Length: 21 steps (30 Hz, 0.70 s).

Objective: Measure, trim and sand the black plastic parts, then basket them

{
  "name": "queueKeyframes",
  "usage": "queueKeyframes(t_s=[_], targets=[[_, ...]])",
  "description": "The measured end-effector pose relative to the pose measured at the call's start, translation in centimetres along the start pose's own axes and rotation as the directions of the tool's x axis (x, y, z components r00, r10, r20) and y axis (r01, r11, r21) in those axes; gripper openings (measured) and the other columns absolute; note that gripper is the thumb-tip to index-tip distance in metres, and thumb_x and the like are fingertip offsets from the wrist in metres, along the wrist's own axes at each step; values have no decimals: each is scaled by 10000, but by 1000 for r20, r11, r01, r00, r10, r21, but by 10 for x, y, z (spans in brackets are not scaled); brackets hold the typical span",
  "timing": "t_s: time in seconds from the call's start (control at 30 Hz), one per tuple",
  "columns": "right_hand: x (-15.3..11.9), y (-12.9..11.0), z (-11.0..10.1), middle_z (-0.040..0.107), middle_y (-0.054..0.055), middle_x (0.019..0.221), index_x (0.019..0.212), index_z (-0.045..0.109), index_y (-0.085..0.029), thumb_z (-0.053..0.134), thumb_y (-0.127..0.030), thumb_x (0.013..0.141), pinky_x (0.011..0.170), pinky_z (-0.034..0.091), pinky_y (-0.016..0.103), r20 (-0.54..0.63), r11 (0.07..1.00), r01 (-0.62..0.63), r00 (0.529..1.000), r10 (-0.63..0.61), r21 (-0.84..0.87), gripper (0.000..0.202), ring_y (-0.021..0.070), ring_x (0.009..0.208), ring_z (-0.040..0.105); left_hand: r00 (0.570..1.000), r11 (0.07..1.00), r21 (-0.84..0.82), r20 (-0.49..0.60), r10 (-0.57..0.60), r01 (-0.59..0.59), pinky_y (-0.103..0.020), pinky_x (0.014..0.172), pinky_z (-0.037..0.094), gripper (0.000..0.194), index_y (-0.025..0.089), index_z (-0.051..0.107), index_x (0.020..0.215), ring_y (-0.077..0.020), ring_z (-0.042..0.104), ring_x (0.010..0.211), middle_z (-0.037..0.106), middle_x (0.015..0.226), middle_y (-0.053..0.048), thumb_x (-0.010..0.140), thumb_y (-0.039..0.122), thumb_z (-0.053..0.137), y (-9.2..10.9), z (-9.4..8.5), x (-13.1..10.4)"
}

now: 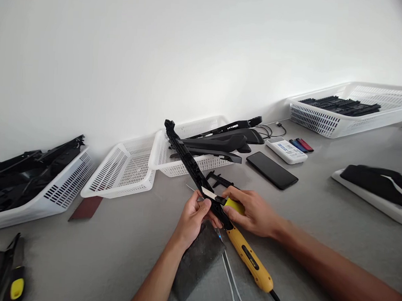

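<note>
A long black plastic part [187, 161] is raised at a slant over the grey table, with a white strip [208, 193] on it. My left hand [196, 215] is closed round its lower end, thumb on top. My right hand [251, 211] pinches a yellow object [235, 206] against the part near the white strip. Beneath my hands lie a yellow corded tool [249, 258], a dark grey block [198, 262] and a looped metal wire or tweezers-like piece [230, 278]. Black calipers [219, 179] lie just behind my hands.
White baskets hold black parts at left [64, 188], centre [173, 167] and back right [317, 123]; another white basket [118, 192] stands between. A phone [272, 170], a white device [286, 150], a white-black item [377, 195] and a brown sheet [86, 208] lie on the table [125, 245].
</note>
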State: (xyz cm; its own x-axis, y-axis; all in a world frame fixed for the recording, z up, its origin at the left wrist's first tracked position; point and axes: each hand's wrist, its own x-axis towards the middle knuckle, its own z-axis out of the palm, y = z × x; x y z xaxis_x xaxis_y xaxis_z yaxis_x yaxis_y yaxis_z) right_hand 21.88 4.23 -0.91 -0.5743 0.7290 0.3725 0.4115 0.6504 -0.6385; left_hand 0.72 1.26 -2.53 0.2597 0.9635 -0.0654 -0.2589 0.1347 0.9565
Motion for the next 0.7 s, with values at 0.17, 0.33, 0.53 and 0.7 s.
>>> queueKeyframes(t_s=[0.17, 0.33, 0.53, 0.7], targets=[[0, 0, 1, 662, 9, 777, 1099, 573, -200, 506, -340, 1017, 629, 389, 280, -1, 1000, -2, 1000, 2, -3, 175, 170, 640, 586, 1000, 1000, 8, 11, 7, -7, -253, 538, 531, 477, 200, 538, 1084, -179, 674, 490, 714, 583, -5, 932, 610, 728, -1, -1, 1], [-1, 1, 2, 657, 4, 765, 1112, 572, -207, 510, -344, 1021, 635, 384, 284, -1, 1000, -19, 1000, 19, -11, 176, 172, 650, 590, 1000, 1000, 13, 1, 3, -4, -262, 545, 530, 485, 203, 540, 1096, -192, 693, 503, 716, 596, -2, 927, 616, 730, -1, -2, 1], [-1, 0, 3, 678, 12, 807, 1098, 564, -218, 512, -353, 1033, 656, 400, 290, 10, 999, -30, 1000, 30, 16, 158, 173, 680, 603, 1000, 1000, 0, -5, -9, 9, -266, 554, 533, 483, 205, 555, 1087, -204, 716, 527, 710, 598, 2, 914, 611, 750, -2, -1, 0], [-1, -2, 4, 662, 2, 793, 1060, 551, -225, 509, -352, 1038, 655, 403, 287, 14, 996, -60, 998, 59, 60, 135, 168, 672, 588, 1000, 999, -25, -9, -29, 29, -279, 570, 544, 525, 200, 584, 1134, -207, 716, 529, 700, 605, 8, 874, 600, 802, -2, 0, 0]])
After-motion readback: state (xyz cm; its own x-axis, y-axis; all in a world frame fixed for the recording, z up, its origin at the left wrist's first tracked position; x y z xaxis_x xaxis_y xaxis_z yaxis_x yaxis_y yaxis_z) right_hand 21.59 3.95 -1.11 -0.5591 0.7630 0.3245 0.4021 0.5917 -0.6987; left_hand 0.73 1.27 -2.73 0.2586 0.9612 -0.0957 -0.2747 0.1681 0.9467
